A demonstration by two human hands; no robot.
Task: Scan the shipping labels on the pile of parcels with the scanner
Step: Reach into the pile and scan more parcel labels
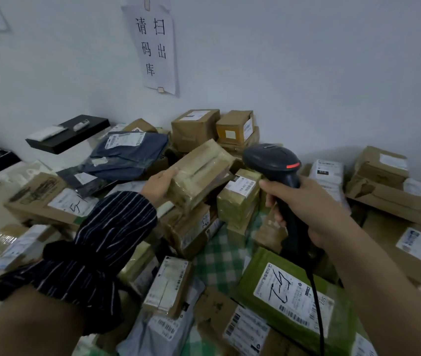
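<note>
Dozens of boxes and bags make up the pile of parcels (237, 201). It covers the surface from the near edge to the far edge, where it banks against the wall (307, 73), so we judge most of the scanning is still to do. A green checked cloth (217, 260) shows through a gap in the middle.

Near the near edge lies a green parcel (253, 281), label up and scrawled in marker, so it's easy to read from above. Toward the far left corner a dark blue mailer bag (132, 150) lies on top of the boxes, also label up.

Above the middle of the surface is a taped tan box (201, 170), lifted clear of the pile and tilted. The left hand (159, 185), coming out of a striped sleeve (96, 253), grips its near end with fingers wrapped under and thumb on top. We see no label on the faces toward us. Probably it's being turned to bring the label round.

The scanner (273, 160) is up just right of that box, head aimed away from us and ready for the label. The right hand (307, 209) is closed round its handle, with the index finger forward by the trigger side. Its cable (317, 304) trails down over the green parcel to the near edge.

Just below the scanner head a small tan box (237, 209) sits in the pile with its label (241, 186) showing, a likely next target.
</note>
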